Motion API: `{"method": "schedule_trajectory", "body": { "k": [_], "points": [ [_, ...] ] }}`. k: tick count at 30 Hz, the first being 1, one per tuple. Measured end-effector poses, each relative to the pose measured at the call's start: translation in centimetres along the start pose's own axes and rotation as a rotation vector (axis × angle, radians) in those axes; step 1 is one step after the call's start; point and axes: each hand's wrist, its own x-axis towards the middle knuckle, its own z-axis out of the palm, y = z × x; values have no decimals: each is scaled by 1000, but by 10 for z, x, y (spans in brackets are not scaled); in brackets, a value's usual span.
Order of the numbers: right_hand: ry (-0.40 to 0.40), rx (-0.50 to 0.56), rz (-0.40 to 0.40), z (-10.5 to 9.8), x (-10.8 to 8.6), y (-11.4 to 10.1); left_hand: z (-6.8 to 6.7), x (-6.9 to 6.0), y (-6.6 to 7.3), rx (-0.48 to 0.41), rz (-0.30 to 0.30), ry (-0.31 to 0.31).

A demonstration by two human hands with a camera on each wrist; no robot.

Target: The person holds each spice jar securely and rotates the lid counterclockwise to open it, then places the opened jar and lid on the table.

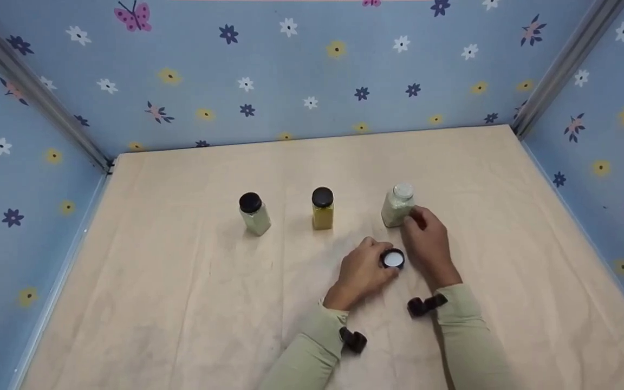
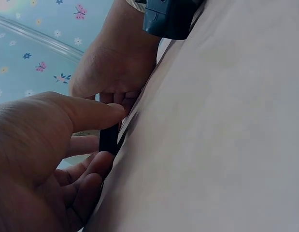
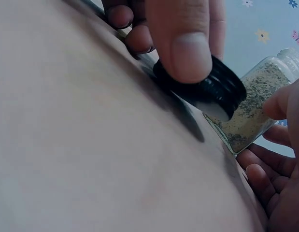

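Between thumb and fingers, the left hand (image 1: 363, 271) pinches a black lid (image 1: 393, 259), its white inner side facing up in the head view. The same lid (image 2: 108, 139) shows edge-on in the left wrist view. The right hand (image 1: 431, 244) has its thumb and fingers at the lower right side of an uncapped clear jar (image 1: 397, 207) that stands upright on the cloth. In the right wrist view dried green flakes fill the jar (image 3: 258, 101), with the right thumb against its side and the lid (image 3: 207, 92) close by.
Two more jars with black lids stand left of the uncapped one: a yellow-filled jar (image 1: 323, 210) and a pale green one (image 1: 255, 215). A beige cloth (image 1: 225, 303) covers the table. Blue flowered panels (image 1: 268, 65) enclose its back and sides.
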Motion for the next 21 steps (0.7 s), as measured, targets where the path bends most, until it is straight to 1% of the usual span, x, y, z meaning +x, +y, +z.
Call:
{"method": "schedule_trajectory", "body": {
  "k": [7,15,21],
  "points": [
    [2,9,-9,-1,0,2,2,-2,1,-8,-2,10],
    [-7,-6,14,0,-3,2,4,-5,1,6,-12,9],
    [2,0,-7,-2,0,2,3,-1,3,19,-4,13]
  ]
}}
